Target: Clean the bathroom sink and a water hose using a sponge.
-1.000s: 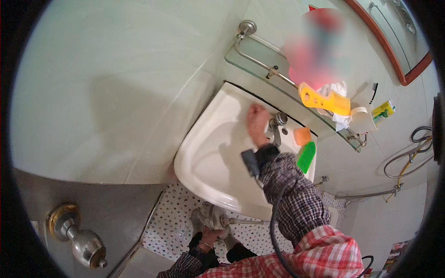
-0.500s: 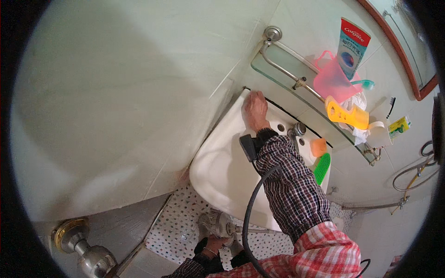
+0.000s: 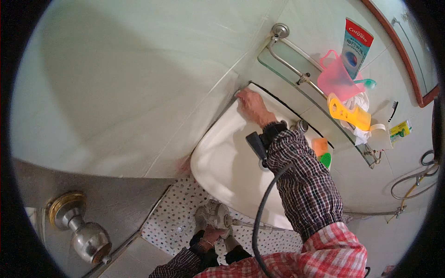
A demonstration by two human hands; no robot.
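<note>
A glass shelf (image 3: 282, 55) at one o'clock holds a pink cup (image 3: 334, 78) and a yellow holder (image 3: 347, 112); a metal doorknob (image 3: 85, 238) sits at seven o'clock.

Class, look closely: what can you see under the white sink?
Under the sink the left hand touches a metal drain fitting above a dotted floor. The basin hides where the fitting joins it.
</note>
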